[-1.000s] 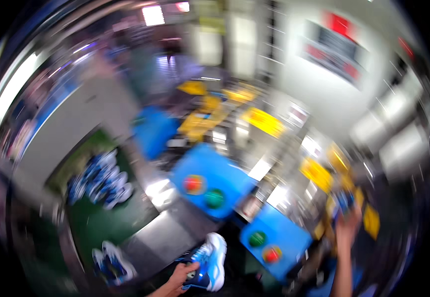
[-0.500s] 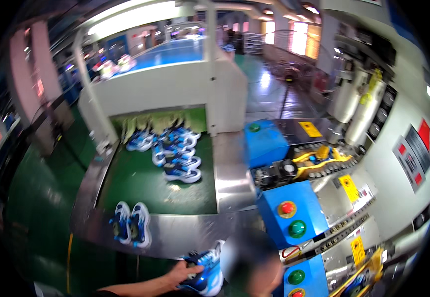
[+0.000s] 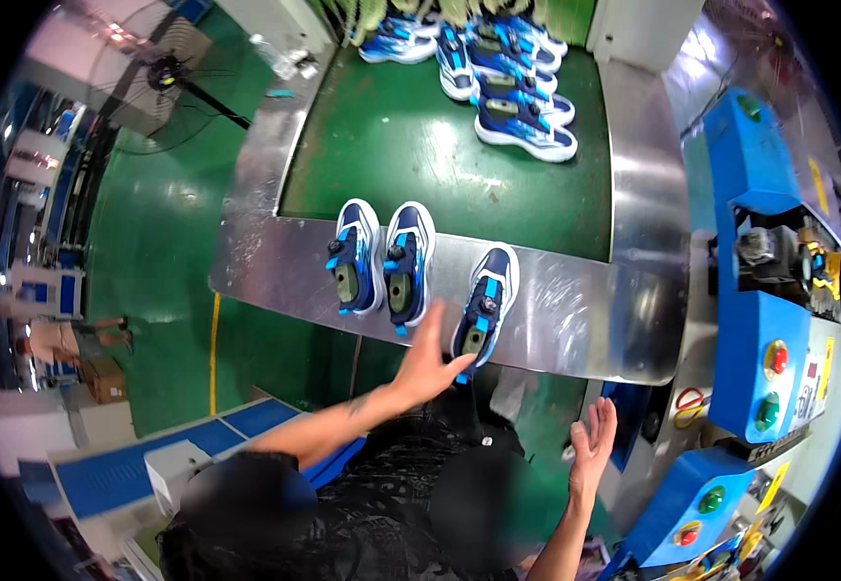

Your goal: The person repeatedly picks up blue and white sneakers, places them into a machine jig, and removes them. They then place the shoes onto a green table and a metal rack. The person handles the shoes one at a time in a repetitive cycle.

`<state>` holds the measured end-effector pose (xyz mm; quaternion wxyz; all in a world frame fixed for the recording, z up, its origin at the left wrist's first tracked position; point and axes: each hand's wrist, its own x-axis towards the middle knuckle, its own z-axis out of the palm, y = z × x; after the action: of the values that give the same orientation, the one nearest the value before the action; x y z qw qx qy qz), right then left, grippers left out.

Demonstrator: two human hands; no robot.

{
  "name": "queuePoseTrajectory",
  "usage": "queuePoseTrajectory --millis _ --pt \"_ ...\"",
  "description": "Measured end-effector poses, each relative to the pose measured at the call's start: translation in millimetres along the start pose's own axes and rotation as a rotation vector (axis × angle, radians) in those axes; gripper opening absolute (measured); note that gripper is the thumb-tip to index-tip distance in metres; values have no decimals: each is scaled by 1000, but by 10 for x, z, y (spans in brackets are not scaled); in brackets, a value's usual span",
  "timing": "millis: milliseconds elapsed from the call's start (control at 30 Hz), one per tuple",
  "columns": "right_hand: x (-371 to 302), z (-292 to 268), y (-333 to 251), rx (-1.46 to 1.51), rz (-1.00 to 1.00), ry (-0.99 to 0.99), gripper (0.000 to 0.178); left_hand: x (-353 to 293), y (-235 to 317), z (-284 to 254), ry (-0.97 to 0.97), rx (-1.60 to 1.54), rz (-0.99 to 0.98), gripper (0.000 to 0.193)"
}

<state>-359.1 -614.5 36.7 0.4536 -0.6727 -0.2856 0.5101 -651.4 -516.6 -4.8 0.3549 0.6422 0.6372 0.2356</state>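
Note:
Three blue-and-white sneakers stand on the metal ledge, toes pointing away from me: the left sneaker (image 3: 353, 261), the middle sneaker (image 3: 407, 266) and the right sneaker (image 3: 488, 305). Just beside the heel of the right sneaker is my left hand (image 3: 424, 363), thumb and fingers apart, holding nothing. Whether its thumb touches that heel I cannot tell. My right hand (image 3: 592, 441) is raised in front of the ledge at the right, empty, with its fingers stretched out.
Past the metal ledge (image 3: 561, 334) lies a green conveyor belt (image 3: 391, 155), bearing several more sneakers (image 3: 525, 131) under a fringed curtain. Blue control boxes (image 3: 755, 358) with red and green buttons line the right side. Red-handled scissors (image 3: 690, 407) lie near them. A fan (image 3: 164, 73) stands far left.
My left hand has let go of a sneaker, which now stands on the ledge right of the other two. The view has tilted down, and my right hand now shows plainly.

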Motion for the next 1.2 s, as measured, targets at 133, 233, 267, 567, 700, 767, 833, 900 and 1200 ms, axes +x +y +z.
queuePoseTrajectory --millis 133,233,267,567,700,767,833,900,1200 --pt "314 1320 104 -358 124 9 97 147 -191 -387 295 -213 -221 87" --pt "852 2068 272 -416 -77 144 82 889 -356 -396 -6 -259 -381 87" --pt "912 2107 128 -392 -66 34 83 919 -481 -361 153 -236 -76 84" --pt "250 1633 -1158 409 57 154 85 1668 302 -1320 -693 -595 -221 66" --pt "-1039 1843 -1498 545 -202 510 91 1566 1072 -1347 -1073 -445 169 73" --pt "-1803 2009 -1325 692 -337 670 87 1287 1339 -1275 -1281 -373 386 74" --pt "-2590 2390 -1078 455 -596 1025 88 723 1579 -1175 -1540 -427 590 76" --pt "-3438 2988 -902 524 -565 1327 85 86 1585 -1192 -1885 -328 658 83" --pt "-5109 6311 117 337 1165 2782 70 -3201 685 -2419 -2852 348 602 81"
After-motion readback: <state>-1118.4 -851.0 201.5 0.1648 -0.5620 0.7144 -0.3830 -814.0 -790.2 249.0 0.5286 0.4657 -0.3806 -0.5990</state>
